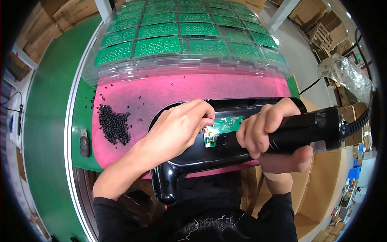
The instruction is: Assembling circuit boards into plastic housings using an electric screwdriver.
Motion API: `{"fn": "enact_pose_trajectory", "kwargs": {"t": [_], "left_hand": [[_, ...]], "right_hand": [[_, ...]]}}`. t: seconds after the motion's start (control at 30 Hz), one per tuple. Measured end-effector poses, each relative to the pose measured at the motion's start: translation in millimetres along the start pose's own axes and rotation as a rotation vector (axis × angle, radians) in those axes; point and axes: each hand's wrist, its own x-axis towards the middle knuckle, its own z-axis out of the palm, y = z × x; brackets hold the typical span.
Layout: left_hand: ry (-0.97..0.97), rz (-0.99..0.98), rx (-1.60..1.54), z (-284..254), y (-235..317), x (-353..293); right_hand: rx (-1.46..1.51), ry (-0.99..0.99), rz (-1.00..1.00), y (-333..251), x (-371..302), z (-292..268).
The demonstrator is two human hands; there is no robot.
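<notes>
A black plastic housing (203, 164) with a glossy handle-like part at its near left lies in front of me. Inside it sits a green circuit board (226, 126). My left hand (177, 127) reaches over the housing's left side, thumb and forefinger pinched at the board's left edge; whatever they hold is hidden or too small to name. Wrapped round a black corded electric screwdriver (306, 131) is my right hand (258, 135). The tool lies nearly level over the right part of the housing, its front end toward the board; its tip cannot be made out.
A heap of small black screws (114, 125) rests on the pink mat (155, 86), with strays around it. Behind stand stacked clear trays (185, 60) of green circuit boards. A small dark grey object (84, 146) lies at the left; a cardboard box (322, 181) stands right.
</notes>
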Motion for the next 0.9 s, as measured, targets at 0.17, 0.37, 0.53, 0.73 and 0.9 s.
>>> {"fn": "enact_pose_trajectory", "kwargs": {"t": [0.17, 0.37, 0.53, 0.73, 0.9], "left_hand": [[0.003, -0.004, -0.006, -1, -3, -1], [-0.020, -0.033, 0.095, -4, 5, -1], [-0.044, 0.007, 0.056, -2, -2, -4], [-0.224, 0.019, 0.124, -6, 2, -7], [-0.283, 0.076, 0.001, -7, 4, -4]], "right_hand": [[-0.005, -0.009, 0.063, 5, 1, 6], [-0.080, -0.089, 0.185, 1, 5, 15], [-0.141, -0.137, 0.283, -3, 7, 18], [-0.091, -0.004, 0.013, -1, 0, 19], [0.039, -0.044, -0.255, -9, 7, 5]]}}
